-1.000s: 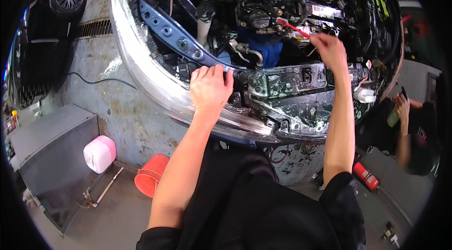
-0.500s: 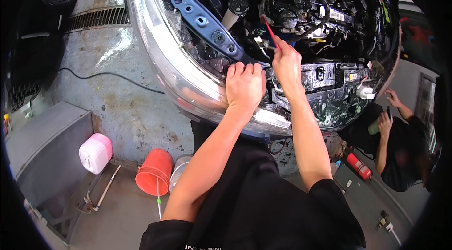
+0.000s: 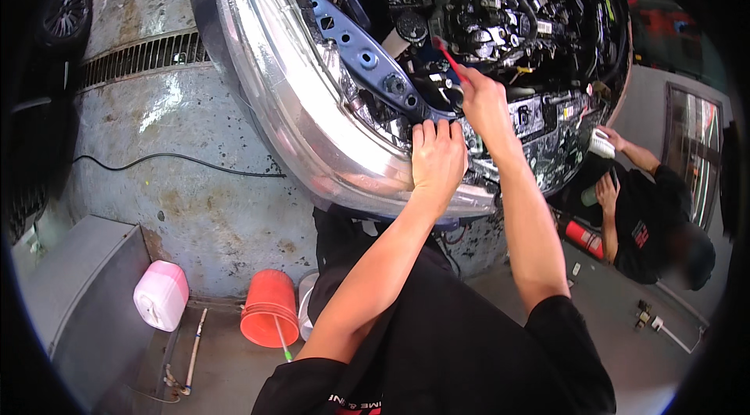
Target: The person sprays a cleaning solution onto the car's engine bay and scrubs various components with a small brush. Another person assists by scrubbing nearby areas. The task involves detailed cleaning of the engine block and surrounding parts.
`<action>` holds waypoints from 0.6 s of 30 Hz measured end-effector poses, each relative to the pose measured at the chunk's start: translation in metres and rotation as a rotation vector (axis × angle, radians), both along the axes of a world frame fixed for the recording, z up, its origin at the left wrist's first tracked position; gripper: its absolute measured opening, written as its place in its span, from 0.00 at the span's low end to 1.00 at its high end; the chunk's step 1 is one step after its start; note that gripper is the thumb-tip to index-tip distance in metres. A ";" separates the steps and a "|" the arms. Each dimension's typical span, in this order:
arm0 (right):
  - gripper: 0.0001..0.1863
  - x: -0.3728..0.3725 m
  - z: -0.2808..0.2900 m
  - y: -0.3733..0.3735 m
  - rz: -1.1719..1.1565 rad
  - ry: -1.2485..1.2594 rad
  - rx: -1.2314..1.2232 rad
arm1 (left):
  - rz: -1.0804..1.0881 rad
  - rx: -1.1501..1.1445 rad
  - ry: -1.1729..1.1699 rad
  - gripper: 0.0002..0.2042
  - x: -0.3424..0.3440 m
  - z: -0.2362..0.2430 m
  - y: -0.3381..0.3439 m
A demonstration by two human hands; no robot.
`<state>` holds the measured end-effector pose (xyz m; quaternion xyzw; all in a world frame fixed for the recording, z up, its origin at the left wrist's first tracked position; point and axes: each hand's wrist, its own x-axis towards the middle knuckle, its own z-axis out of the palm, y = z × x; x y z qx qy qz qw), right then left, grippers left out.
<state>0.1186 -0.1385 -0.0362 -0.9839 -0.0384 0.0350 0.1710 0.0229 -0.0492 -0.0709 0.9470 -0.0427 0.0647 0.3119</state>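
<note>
My right hand (image 3: 485,106) is closed on the handle of a red brush (image 3: 451,57), whose head reaches down among the dark engine parts (image 3: 508,9) below the filler neck. My left hand (image 3: 439,165) grips the front edge of the engine bay with curled fingers, just beside the right one. Left of both runs a blue metal crossmember (image 3: 355,46) with holes, along the clear, wet headlamp strip (image 3: 273,87) of the car's front.
A co-worker (image 3: 664,204) at right holds a green bottle (image 3: 590,195) beside the bumper. Below lie a red bucket (image 3: 258,321), a pink jug (image 3: 160,294) and a fire extinguisher (image 3: 582,237). A metal cabinet (image 3: 86,282) and dark car (image 3: 39,126) stand at left.
My right hand and brush have moved left, closer to my left hand, and the view has shifted. The co-worker's free hand has risen to the bumper's right end.
</note>
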 end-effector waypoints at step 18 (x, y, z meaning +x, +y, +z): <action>0.12 0.097 0.065 0.010 0.137 0.147 -0.384 | -0.005 -0.065 0.016 0.07 -0.005 -0.004 -0.003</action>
